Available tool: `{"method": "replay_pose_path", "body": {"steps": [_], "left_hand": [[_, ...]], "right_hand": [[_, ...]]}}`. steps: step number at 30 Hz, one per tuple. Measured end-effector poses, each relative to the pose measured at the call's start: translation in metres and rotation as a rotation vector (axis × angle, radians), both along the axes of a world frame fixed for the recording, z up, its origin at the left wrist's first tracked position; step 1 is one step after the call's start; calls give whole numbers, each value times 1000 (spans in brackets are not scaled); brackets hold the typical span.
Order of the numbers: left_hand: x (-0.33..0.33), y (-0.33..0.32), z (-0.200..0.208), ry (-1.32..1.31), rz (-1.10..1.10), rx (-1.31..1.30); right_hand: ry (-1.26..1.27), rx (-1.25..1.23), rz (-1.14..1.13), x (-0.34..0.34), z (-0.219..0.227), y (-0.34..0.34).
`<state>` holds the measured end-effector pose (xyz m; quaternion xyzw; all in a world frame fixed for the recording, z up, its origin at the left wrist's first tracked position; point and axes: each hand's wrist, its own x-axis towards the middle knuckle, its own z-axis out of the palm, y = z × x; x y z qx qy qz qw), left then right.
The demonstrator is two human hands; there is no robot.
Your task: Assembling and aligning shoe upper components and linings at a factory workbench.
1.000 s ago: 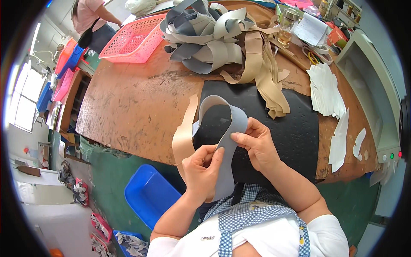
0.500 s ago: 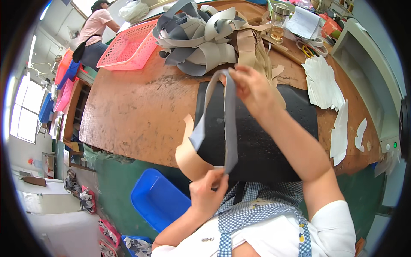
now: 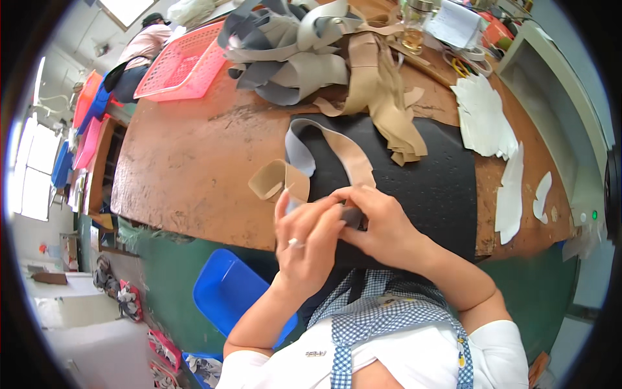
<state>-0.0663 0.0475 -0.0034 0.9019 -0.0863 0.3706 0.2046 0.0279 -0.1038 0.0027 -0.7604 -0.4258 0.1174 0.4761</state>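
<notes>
Over the black mat (image 3: 427, 194), my two hands are close together at the near edge of the table. My right hand (image 3: 382, 223) pinches a long strip (image 3: 353, 152), tan on one face and grey-blue on the other. The strip arches up and away from my fingers across the mat. Against it, the fingers of my left hand (image 3: 304, 246) are bent and closed near a dark grey folded part. A curled tan end (image 3: 278, 178) hangs beside my left fingertips. My fingers hide the exact place where the strip is gripped.
Heaped grey strips (image 3: 285, 65) and tan strips (image 3: 382, 97) lie at the far side. A pink basket (image 3: 181, 68) stands far left, a glass jar (image 3: 414, 29) far right. White torn pieces (image 3: 486, 117) lie right; a blue bin (image 3: 233, 298) sits below the table. Another person (image 3: 139, 52) bends beyond.
My right hand has come down and toward me to meet my left hand. The stretched loop of strip has slackened and now curves over the mat. The other person has bent lower.
</notes>
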Motion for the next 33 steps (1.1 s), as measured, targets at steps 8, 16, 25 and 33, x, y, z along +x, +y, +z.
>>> {"method": "replay_pose_path", "body": {"steps": [8, 16, 25, 33], "left_hand": [[-3, -2, -32, 545, -25, -1826], [-5, 5, -40, 617, -414, -2021], [14, 10, -37, 640, -272, -1890], [-12, 18, -37, 518, -399, -1845]], "right_hand": [[538, 175, -67, 6, -32, -39], [476, 120, -136, -8, -7, -34], [573, 220, -4, -9, -30, -35], [769, 227, -47, -8, -33, -22]]}}
